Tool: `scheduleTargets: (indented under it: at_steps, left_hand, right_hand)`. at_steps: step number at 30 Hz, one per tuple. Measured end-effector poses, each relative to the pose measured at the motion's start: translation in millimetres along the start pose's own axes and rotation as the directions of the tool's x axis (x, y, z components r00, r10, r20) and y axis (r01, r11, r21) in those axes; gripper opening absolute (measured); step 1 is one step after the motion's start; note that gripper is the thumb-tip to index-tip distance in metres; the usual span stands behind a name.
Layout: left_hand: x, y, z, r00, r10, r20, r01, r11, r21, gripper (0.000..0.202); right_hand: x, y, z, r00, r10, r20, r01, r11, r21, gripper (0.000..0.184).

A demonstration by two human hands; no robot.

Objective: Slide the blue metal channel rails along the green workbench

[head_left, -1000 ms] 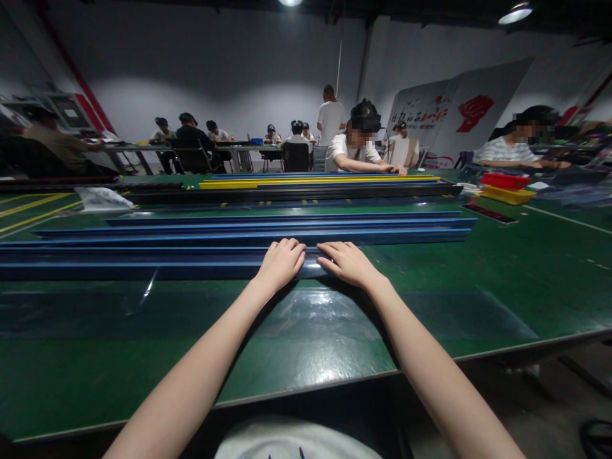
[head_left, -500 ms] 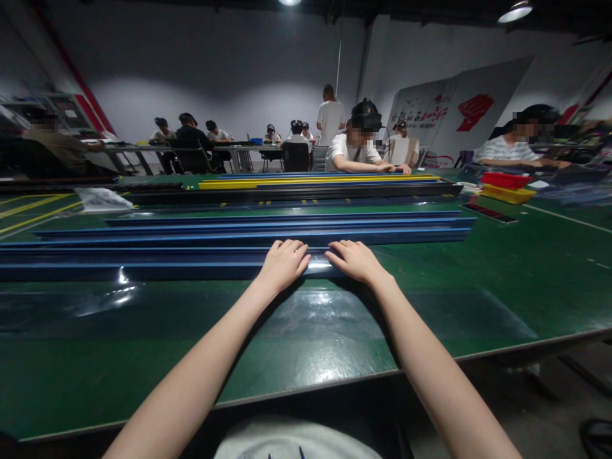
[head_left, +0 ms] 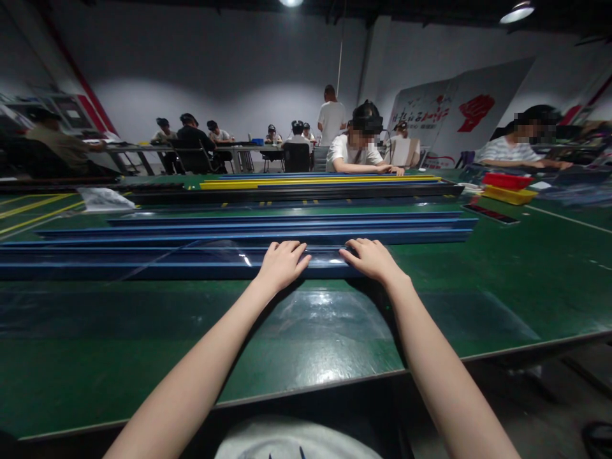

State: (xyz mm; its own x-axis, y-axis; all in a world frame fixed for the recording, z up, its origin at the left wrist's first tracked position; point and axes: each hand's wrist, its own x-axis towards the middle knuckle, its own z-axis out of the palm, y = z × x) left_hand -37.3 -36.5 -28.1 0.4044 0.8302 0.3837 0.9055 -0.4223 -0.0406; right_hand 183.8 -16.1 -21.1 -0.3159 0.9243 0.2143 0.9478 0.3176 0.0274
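Observation:
A long blue profile rail (head_left: 119, 268) lies across the green table (head_left: 502, 274), nearest to me. A clear plastic film (head_left: 325, 319) covers the table in front of it and laps up over the rail. My left hand (head_left: 282, 261) lies palm down on the rail over the film, fingers together and stretched forward. My right hand (head_left: 370, 258) rests the same way a short gap to the right, fingers flat on the film-covered rail. Neither hand is wrapped round anything.
More blue rails (head_left: 287, 223) lie stacked just behind. Farther back are yellow and black rails (head_left: 315, 183). Red (head_left: 507, 180) and yellow (head_left: 507, 193) bins stand at the far right. A co-worker (head_left: 358, 150) sits opposite, another person (head_left: 516, 150) at right, several more behind.
My right hand has slid to the right along the rail, widening the gap between the hands. The film's glints have shifted on the left. My left hand has stayed put.

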Motion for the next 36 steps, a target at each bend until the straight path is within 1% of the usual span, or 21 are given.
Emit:
scheduleTargets:
  at_steps: [3,7,10,14,16,18,21,24,30,32,33,36]
  left_hand:
    - [0,1,-0.4,0.999,-0.043,0.031,0.043,0.999,0.012,0.041]
    - [-1,3,1.3,0.997,-0.042,0.060,0.041,0.999,0.022,0.043]
    - [-1,3,4.8,0.999,-0.029,0.046,0.027,0.999,0.045,0.044]
    - [-1,4,8.6,1.000,-0.017,0.025,0.015,0.997,0.081,0.045]
    - [-1,5,9.3,1.000,-0.016,0.025,0.014,0.996,0.090,0.045]
    - [-1,5,9.5,0.999,-0.020,0.031,0.017,0.995,0.094,0.045]
    - [0,4,8.8,0.998,-0.026,0.050,0.021,0.996,0.084,0.045]
    - [1,3,6.5,0.997,-0.023,0.068,0.019,0.998,0.061,0.045]
    - [1,-4,2.3,0.996,-0.042,0.076,0.038,0.998,0.055,0.045]
    - [1,-6,2.5,0.996,-0.050,0.077,0.046,0.998,0.054,0.046]
    - [1,-6,2.9,0.996,-0.052,0.079,0.048,0.997,0.052,0.046]
    - [1,-5,4.1,0.995,-0.062,0.082,0.058,0.997,0.051,0.046]
  right_hand:
    - [-1,1,-1,1.000,0.006,-0.007,-0.006,1.000,-0.013,0.047]
    - [-2,-1,0,0.999,-0.014,-0.031,0.014,1.000,-0.006,0.046]
    - [-2,-8,1,0.992,-0.073,-0.099,0.074,0.997,0.009,0.043]
    - [2,-25,5,0.967,-0.178,-0.181,0.184,0.983,0.018,0.043]
    - [3,-33,8,0.962,-0.217,-0.167,0.224,0.974,0.026,0.043]
    - [4,-37,10,0.964,-0.225,-0.139,0.232,0.972,0.035,0.043]
    - [5,-38,12,0.970,-0.212,-0.119,0.219,0.975,0.047,0.043]
    - [5,-33,10,0.976,-0.197,-0.095,0.204,0.977,0.067,0.042]
    - [3,-7,3,0.985,-0.169,-0.027,0.171,0.972,0.158,0.043]
    - [1,3,0,0.994,-0.106,-0.029,0.109,0.983,0.148,0.039]
    - [0,6,-1,0.998,-0.052,-0.030,0.056,0.990,0.132,0.037]
    - [-2,11,-3,0.997,0.062,-0.044,-0.059,0.996,0.062,0.034]
